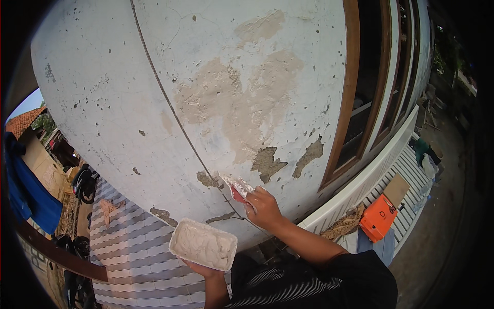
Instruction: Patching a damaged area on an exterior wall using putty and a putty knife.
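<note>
My right hand (264,207) grips a putty knife (237,191) with a red part and pale paste on its blade, held at the cracked white wall (92,77) beside a chipped patch (208,179) and a dark cable (180,123) running down it. Lower down, my left hand (203,269) holds a rectangular tub (203,244) of beige putty from below. Beige filled areas (262,98) spread across the wall above, with bare grey chips (267,165) beneath them.
A wood-framed window (352,98) is at the right, above a white slatted bench (411,175) carrying an orange bag (375,221) and cloths. At the left are a tiled floor (123,257), a dark railing (67,262), a blue cloth (36,190) and motorbikes (85,185).
</note>
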Demonstrator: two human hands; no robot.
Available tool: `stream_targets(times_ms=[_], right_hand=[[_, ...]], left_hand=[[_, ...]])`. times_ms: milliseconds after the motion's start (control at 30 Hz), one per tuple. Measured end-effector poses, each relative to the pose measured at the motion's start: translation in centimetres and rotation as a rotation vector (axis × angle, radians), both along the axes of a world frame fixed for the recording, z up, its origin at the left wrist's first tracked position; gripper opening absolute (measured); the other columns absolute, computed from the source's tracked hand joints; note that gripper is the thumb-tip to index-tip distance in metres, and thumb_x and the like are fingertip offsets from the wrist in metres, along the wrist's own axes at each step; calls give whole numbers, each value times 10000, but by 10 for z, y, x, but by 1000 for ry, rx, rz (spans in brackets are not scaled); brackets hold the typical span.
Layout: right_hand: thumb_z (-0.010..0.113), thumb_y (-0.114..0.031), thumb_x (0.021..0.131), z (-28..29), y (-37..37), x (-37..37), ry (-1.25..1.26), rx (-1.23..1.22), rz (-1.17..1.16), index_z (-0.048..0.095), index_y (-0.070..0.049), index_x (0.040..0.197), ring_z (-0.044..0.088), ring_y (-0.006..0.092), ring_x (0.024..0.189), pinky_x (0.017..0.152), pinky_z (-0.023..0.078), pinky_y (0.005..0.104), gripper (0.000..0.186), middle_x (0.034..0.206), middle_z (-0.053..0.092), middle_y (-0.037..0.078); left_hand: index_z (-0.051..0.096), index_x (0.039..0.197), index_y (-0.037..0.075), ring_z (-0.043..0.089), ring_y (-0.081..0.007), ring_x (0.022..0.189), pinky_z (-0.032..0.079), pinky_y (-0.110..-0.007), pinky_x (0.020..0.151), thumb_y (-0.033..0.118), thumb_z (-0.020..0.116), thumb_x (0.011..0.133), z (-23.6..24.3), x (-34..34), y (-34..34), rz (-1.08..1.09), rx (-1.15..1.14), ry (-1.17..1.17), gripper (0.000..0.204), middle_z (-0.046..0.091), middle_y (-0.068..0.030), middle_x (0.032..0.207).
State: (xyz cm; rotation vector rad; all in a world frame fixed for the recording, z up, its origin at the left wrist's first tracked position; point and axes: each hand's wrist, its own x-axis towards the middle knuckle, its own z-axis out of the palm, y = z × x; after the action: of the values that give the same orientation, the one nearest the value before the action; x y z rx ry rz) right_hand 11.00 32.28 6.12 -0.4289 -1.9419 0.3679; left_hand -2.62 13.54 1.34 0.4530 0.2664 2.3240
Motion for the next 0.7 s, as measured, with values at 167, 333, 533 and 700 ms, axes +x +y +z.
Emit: stream_targets(times_ms=[167, 333, 533, 700], right_hand=[[647, 27, 639, 39, 39, 32, 212, 135, -200, 586, 6, 785, 528, 383, 716, 644, 458, 457, 160, 758, 559, 157], [657, 9, 633, 28, 45, -12, 108, 55, -317, 612, 13, 870, 571, 404, 772, 763, 490, 478, 241, 814, 606, 172], [657, 8, 624, 6, 8, -29, 39, 58, -82, 621, 20, 885, 581, 409, 784, 757, 506, 469, 263, 831, 625, 179], [667, 1, 638, 13, 7, 10, -22, -19, 14, 630, 6, 887, 582, 379, 770, 730, 510, 469, 252, 824, 614, 164]], left_hand=[[363, 1503, 176, 451, -371, 1339, 360, -613, 1087, 646, 415, 943, 0, 2, -11, 35, 23, -41, 732, 433, -93, 1502], [353, 1507, 175, 453, -368, 1337, 363, -606, 1088, 646, 410, 946, 1, 1, -16, 75, 6, -16, 735, 428, -96, 1505], [346, 1511, 185, 445, -367, 1346, 361, -600, 1093, 646, 415, 943, -5, -2, -26, 144, -17, -5, 735, 408, -93, 1521], [340, 1515, 194, 432, -366, 1356, 349, -609, 1097, 633, 437, 943, -3, -5, -31, 128, 37, -49, 727, 397, -85, 1530]])
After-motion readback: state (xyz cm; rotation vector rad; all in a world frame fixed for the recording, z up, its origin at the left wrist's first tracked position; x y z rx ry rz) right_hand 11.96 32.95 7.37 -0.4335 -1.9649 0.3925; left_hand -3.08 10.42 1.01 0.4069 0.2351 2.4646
